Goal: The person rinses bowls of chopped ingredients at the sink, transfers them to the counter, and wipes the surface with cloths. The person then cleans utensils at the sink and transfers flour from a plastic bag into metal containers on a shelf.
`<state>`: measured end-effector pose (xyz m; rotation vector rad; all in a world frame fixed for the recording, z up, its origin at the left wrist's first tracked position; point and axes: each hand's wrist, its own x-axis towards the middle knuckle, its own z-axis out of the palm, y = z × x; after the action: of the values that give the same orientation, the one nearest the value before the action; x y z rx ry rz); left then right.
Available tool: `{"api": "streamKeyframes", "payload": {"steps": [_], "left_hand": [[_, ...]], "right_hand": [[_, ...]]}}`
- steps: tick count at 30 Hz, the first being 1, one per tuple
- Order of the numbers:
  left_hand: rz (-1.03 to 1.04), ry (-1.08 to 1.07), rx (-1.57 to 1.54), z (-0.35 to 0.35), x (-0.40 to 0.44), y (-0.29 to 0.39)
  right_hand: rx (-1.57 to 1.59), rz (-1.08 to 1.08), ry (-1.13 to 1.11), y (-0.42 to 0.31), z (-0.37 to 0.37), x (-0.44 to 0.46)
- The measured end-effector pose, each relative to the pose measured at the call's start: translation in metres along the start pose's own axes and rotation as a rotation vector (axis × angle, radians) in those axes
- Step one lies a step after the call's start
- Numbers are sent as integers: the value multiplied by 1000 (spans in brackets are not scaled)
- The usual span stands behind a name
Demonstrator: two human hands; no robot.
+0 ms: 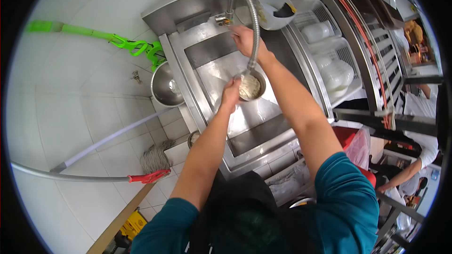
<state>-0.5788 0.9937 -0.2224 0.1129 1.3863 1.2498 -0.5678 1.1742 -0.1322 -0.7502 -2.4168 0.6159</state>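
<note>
My left hand (230, 96) grips the near left rim of a round metal bowl (262, 88) over the sink (214, 73). Something pale and lumpy, perhaps under water, fills the bowl; its kind is unclear. A flexible metal tap hose (255, 28) arches over and ends right above the bowl. My right hand (248, 41) reaches past the hose to the tap handle (224, 19) at the back of the sink. Its fingers are bent in at the handle, and the exact grip is partly hidden.
Left of the sink stand a larger steel bowl (162, 84), a green-handled tool (94, 33) and a mop (155, 157). White plastic baskets (346, 51) with containers sit on the right, beside a metal rack (376, 61). Another person (421, 117) works beyond it.
</note>
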Motion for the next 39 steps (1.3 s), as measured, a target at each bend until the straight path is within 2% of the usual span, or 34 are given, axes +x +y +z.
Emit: {"api": "streamKeyframes", "payload": {"steps": [1, 2, 4, 5, 7, 8, 9, 12, 16, 19, 21, 22, 23, 25, 26, 27, 29, 30, 31, 32, 34, 36, 37, 39], "left_hand": [[-2, -28, 26, -1, -9, 6], [-4, -37, 31, -2, -19, 11], [-35, -7, 13, -10, -19, 5], [-42, 40, 18, -10, -24, 8], [-39, 52, -3, -12, -32, 17], [-26, 51, -33, -12, -35, 17], [-42, 49, -31, -14, -33, 17], [-15, 2, -8, -19, -28, 19], [-22, -63, 19, -22, -23, 26], [-55, 24, -140, -18, -18, 23], [75, 49, -195, -19, -6, 14], [10, -37, -73, -21, -4, 19], [8, -47, -78, -21, -1, 23], [-30, -47, -129, -14, 2, 24], [-41, 50, -211, -7, 7, 19], [-44, 38, -206, -5, 8, 19], [8, -169, -61, -4, 9, 18], [17, -171, -51, -5, 16, 9], [-36, -41, -80, -1, 11, 11], [-36, 4, -145, 0, 7, 9], [-37, 43, -197, -6, 3, 4], [-1, -91, 18, -18, -7, 4], [-4, -91, 32, -20, -15, 3], [14, 84, -159, -22, -27, 6]], "right_hand": [[-52, -343, 108, -1, 12, 21], [-39, -356, 106, -1, 21, 37], [-299, -241, -159, -12, 30, 67], [-286, -242, -160, -15, 37, 76], [-492, -210, -248, -11, 54, 80], [-560, -262, -242, -5, 58, 79], [-557, -250, -252, -1, 58, 85], [-442, -236, -541, 0, 48, 111], [-579, -307, -642, -10, 53, 121], [-451, -164, -576, -5, 43, 104], [198, -38, -77, 2, 18, 62], [448, 235, 67, 10, 16, 39], [694, 512, 217, 21, 18, 10], [308, 604, 270, 27, 10, -56], [467, 683, 233, 3, -4, -79], [627, 763, 195, -21, -20, -101], [734, 853, 410, -17, -17, -147], [716, 915, 486, -23, -22, -167], [700, 976, 563, -28, -25, -185], [596, 1031, 518, -28, -28, -203], [530, 1003, 508, -34, -27, -227], [431, 940, 443, -40, -30, -238], [439, 948, 451, -44, -30, -238], [350, 683, 417, -50, -30, -229]]}}
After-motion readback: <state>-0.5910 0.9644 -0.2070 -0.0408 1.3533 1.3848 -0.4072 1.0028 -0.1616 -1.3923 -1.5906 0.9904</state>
